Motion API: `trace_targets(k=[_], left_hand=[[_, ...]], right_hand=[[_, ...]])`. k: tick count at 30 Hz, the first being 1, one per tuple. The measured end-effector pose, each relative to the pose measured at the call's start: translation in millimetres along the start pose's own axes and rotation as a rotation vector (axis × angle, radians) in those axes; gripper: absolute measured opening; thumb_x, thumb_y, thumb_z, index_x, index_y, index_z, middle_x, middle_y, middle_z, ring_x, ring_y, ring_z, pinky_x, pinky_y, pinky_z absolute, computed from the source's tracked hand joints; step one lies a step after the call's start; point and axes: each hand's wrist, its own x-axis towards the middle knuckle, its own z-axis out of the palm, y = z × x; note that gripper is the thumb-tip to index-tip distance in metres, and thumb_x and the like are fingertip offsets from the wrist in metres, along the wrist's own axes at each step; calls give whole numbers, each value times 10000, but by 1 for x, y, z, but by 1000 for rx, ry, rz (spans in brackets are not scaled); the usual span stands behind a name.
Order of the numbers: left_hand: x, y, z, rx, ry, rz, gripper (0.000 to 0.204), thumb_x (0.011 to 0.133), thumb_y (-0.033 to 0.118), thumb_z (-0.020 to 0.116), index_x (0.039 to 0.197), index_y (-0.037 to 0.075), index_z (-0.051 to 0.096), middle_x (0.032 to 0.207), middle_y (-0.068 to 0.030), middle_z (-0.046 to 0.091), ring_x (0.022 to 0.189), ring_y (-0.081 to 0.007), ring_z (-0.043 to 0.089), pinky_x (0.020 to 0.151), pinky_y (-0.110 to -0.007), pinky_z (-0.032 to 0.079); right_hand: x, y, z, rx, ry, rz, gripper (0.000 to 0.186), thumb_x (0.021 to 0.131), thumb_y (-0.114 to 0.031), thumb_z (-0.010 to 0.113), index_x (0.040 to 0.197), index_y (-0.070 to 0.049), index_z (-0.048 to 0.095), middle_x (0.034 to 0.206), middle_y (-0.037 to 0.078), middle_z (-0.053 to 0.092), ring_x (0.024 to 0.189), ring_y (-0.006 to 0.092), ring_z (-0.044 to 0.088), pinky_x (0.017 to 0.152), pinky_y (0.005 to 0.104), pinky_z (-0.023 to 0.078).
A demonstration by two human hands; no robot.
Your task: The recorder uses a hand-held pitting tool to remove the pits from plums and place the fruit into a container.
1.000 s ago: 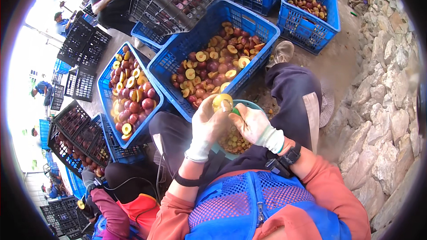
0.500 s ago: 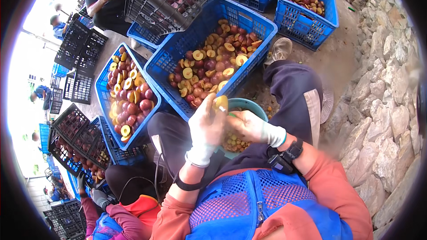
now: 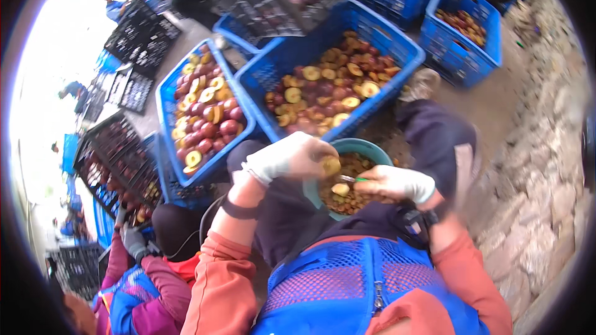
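Observation:
My gloved left hand (image 3: 298,156), blurred, is closed on a cut yellow-fleshed plum (image 3: 329,164) above a teal bowl (image 3: 385,152) between my legs. My gloved right hand (image 3: 394,183) grips a green-handled tool (image 3: 361,180), whose metal end reaches toward that fruit. Small pits or pieces fill the bowl, and a pale piece (image 3: 340,190) shows below the tool. Beyond my hands are a big blue crate (image 3: 403,74) of plum halves and a second blue crate (image 3: 166,102) of whole and cut plums at the left.
Black crates (image 3: 115,158) of plums stand left, another (image 3: 267,6) at top. More blue crates (image 3: 459,56) are at upper right. A co-worker (image 3: 155,298) works at lower left; other people are farther back. A stone pile (image 3: 540,205) runs along the right.
My left hand has tipped over and lowered toward the bowl with the fruit. My right hand has shifted right and down with the tool. The view has swung, shifting the surroundings.

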Motion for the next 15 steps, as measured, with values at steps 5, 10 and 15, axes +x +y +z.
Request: trace_targets(k=[5, 10, 15], left_hand=[[-45, -90, -27, 591, 822, -168, 213, 894, 252, 658, 1055, 125, 717, 940, -151, 721, 899, -369, 689, 794, -463, 550], [-94, -224, -73, 763, 1342, -516, 406, 900, 219, 668, 1298, 154, 625, 1019, -148, 685, 934, -368, 671, 809, -461, 545], [-67, -292, -16, 774, 1060, -732, 607, 969, 480, 550, 1516, 234, 462, 1578, -249, 333, 1462, -434, 302, 1110, -614, 309]], right_hand=[[23, 51, 16, -743, 339, 150, 425, 967, -462, 578, 968, -48, 672, 860, 221, 706, 845, 442, 680, 755, 533, 534], [39, 49, 7, -630, 351, 87, 459, 979, -490, 552, 1001, -42, 643, 871, 221, 706, 882, 434, 682, 784, 539, 528], [44, 40, 1, -579, 351, 181, 424, 995, -453, 532, 1026, -39, 617, 866, 229, 699, 891, 434, 676, 782, 536, 510]])
